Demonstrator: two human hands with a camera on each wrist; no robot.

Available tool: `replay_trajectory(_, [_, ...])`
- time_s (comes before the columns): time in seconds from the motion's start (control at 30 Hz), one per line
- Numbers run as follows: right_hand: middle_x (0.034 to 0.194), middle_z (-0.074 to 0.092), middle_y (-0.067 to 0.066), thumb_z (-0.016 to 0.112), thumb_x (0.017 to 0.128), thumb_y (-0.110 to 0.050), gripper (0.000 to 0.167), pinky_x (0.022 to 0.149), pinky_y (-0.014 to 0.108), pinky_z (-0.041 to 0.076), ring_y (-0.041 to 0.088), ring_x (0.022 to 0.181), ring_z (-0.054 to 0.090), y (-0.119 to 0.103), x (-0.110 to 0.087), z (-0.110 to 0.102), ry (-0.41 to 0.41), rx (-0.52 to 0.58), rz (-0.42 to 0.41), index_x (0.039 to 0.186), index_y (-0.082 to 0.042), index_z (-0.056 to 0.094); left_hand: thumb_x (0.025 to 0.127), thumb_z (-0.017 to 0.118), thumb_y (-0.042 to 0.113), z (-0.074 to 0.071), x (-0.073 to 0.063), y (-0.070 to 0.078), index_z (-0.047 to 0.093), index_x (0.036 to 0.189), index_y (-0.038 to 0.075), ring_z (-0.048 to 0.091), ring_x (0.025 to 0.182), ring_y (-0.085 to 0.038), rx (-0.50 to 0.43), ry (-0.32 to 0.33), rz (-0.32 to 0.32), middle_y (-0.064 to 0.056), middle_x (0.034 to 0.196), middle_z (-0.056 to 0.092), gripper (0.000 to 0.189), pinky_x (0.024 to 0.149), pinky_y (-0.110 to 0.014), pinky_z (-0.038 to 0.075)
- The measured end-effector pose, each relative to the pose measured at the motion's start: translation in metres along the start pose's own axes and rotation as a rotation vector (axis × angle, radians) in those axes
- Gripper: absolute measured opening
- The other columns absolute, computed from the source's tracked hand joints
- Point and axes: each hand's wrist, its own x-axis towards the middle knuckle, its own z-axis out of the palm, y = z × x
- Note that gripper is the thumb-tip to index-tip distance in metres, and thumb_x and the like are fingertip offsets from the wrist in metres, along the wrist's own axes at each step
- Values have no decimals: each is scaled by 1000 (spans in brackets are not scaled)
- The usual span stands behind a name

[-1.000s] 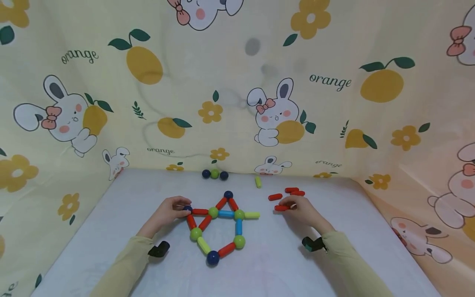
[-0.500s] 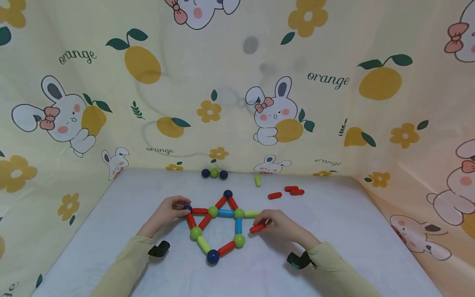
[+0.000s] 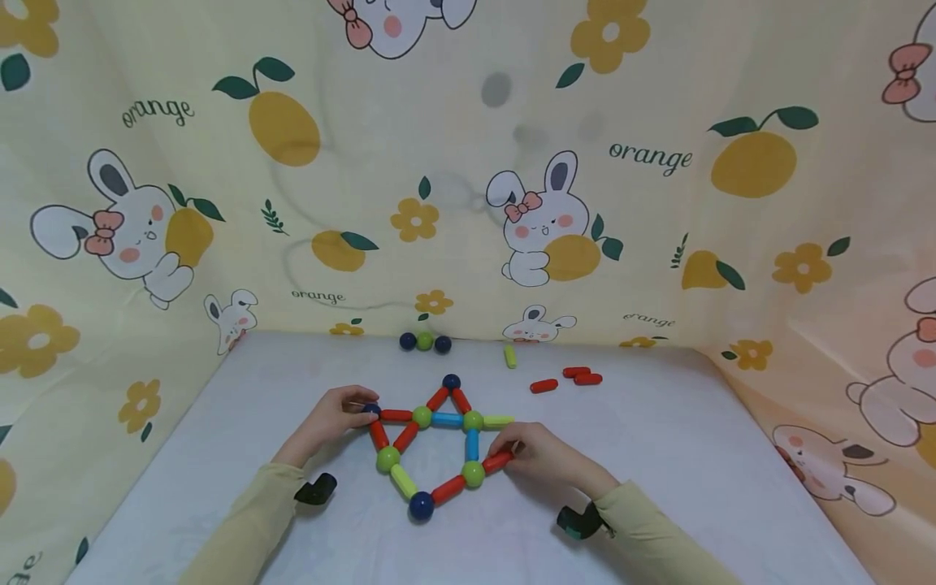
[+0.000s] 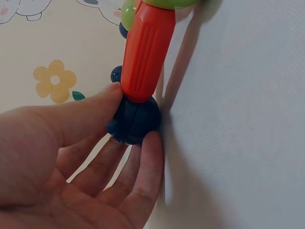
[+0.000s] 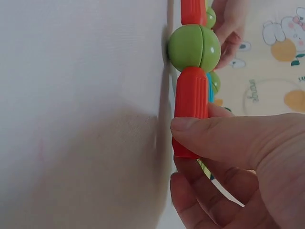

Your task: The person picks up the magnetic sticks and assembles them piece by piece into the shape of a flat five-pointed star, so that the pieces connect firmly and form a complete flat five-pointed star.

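My left hand [image 3: 335,420] holds the dark blue ball [image 4: 139,121] at the left corner of a flat frame of coloured rods and balls. In the left wrist view a red rod [image 4: 148,52] runs from that ball to a green one. On the frame's right side, my right hand [image 3: 547,457] pinches a red rod [image 5: 191,93] between thumb and fingers. That rod's far end meets the lower right green ball [image 5: 193,47]. Just above the right hand, a light green rod [image 3: 499,422] sticks out from the upper right green ball [image 3: 473,420].
Several loose red rods [image 3: 544,386] lie beyond the right hand. A light green rod [image 3: 510,357] is near the back edge. Two dark blue balls [image 3: 407,341] and a green ball [image 3: 425,341] sit in a row before the patterned cloth [image 3: 453,122].
My right hand has carried the red rod from the loose rods leftward and nearer, bringing its end against the lower right green ball. The left hand has stayed on the dark blue ball.
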Motion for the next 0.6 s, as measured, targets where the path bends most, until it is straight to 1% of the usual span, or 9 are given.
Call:
replay_trajectory(0.1, [100,63,-9,71,84,-1,27,81,28,50,15,94,56,-1,-1,-1,29,-12,-13,105,-17,69,86,71,9,0,0,1,63,118,5,59,105,-28,1,-3,1,-8,114,63,34,89,-42,51])
replay_trajectory(0.23, [101,65,-6,71,85,-5,23,82,34,51,15,94,57,-6,-7,-6,101,-16,-20,107,-12,68,86,72,10,-1,1,1,64,119,5,59,105,-27,7,-8,-4,-8,115,63,34,89,-42,51])
replay_trajectory(0.33, [99,66,-4,69,88,-10,18,79,32,52,15,90,59,-10,-16,-8,118,30,25,106,-10,68,86,72,12,-2,1,1,63,119,5,59,105,-27,7,-19,-1,-8,116,63,35,88,-41,51])
replay_trajectory(0.4, [95,66,-1,67,90,-13,16,72,30,53,17,84,60,-15,-22,-6,93,104,81,105,-8,69,86,72,12,-3,2,1,63,119,4,59,105,-28,5,-31,4,-9,115,63,36,87,-40,52])
replay_trajectory(0.47, [90,67,2,66,91,-17,16,64,28,53,19,75,62,-20,-28,0,47,201,160,103,-7,69,86,72,12,-4,2,2,62,119,3,60,103,-27,5,-41,7,-10,115,63,36,85,-39,53])
replay_trajectory(0.53, [83,67,6,65,92,-22,19,56,27,53,22,66,62,-26,-32,9,-6,300,228,101,-6,70,86,72,11,-4,2,3,63,118,3,61,100,-26,10,-45,1,-10,112,64,35,82,-37,54])
replay_trajectory(0.6, [79,67,9,65,92,-26,24,52,27,52,23,60,63,-31,-34,18,-57,386,288,100,-4,69,85,72,10,-3,2,3,63,118,3,62,96,-24,18,-56,-3,-10,110,65,34,80,-36,55])
